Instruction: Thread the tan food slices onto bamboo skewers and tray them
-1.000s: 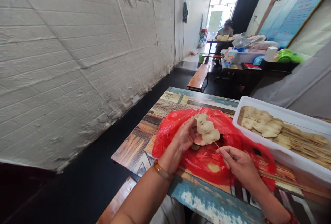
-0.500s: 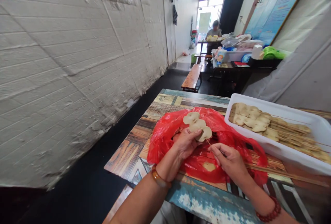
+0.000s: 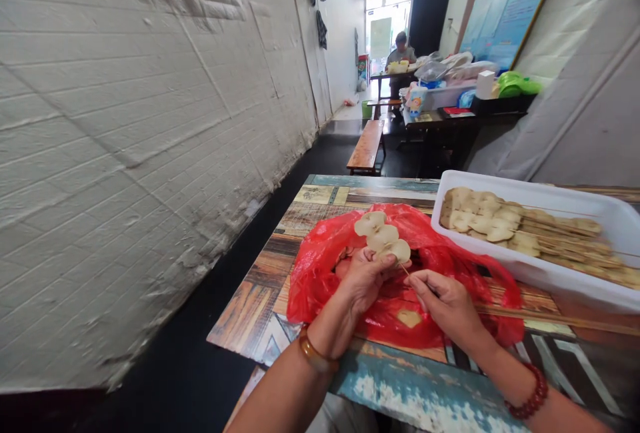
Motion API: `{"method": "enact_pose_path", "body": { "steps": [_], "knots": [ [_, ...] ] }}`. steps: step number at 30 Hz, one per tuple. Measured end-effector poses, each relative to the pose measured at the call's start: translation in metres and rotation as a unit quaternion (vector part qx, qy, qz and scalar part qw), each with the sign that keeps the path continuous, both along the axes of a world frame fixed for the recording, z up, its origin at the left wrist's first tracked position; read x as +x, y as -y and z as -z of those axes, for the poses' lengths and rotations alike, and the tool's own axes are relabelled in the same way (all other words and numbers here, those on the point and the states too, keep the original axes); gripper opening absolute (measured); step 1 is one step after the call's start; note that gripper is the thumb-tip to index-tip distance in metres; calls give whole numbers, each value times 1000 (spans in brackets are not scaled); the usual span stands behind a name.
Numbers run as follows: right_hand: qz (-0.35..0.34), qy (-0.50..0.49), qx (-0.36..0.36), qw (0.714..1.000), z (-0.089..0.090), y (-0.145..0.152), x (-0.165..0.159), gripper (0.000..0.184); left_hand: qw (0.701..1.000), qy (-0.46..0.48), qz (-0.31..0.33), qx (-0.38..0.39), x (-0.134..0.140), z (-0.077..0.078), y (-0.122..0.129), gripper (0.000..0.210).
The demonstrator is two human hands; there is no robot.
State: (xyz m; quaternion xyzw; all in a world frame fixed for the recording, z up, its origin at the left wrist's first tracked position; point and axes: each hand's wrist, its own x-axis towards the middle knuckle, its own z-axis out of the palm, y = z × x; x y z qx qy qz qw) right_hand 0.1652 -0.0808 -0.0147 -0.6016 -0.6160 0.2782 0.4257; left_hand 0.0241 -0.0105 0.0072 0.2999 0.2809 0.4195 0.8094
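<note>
Three pale, thin round slices sit overlapping in a row on a thin wooden skewer. My left hand grips the lowest slice between thumb and fingers, above a crumpled red plastic bag. My right hand pinches the skewer just below that slice. More slices lie inside the open bag, partly hidden by my hands. A single loose slice rests at the bag's near side, between my wrists.
A white plastic tray at the right holds several skewered slices. Bare skewers lie on the patterned table. Beyond are a wooden bench, a cluttered table and a seated person. A white wall runs along the left.
The view has shifted slightly. Both hands keep the same hold on the skewer and slices, with the slices tilted a little differently.
</note>
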Motion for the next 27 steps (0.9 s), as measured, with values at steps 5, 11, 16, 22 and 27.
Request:
{"method": "enact_pose_path", "body": {
  "steps": [5,11,16,22,27],
  "knots": [
    [-2,0,7,1000,0,0,0,33,1000,-9,12,4,1,2,1,29],
    [0,-2,19,1000,0,-1,0,33,1000,-23,16,10,2,2,1,25],
    [-3,-5,17,1000,-3,0,0,33,999,-25,19,9,2,0,3,27],
    [1,-9,9,1000,-6,0,-2,34,1000,-5,-17,11,2,0,0,33],
    [-9,-5,7,1000,-1,-2,-2,33,999,-15,-44,18,3,5,-3,32]
  ]
}}
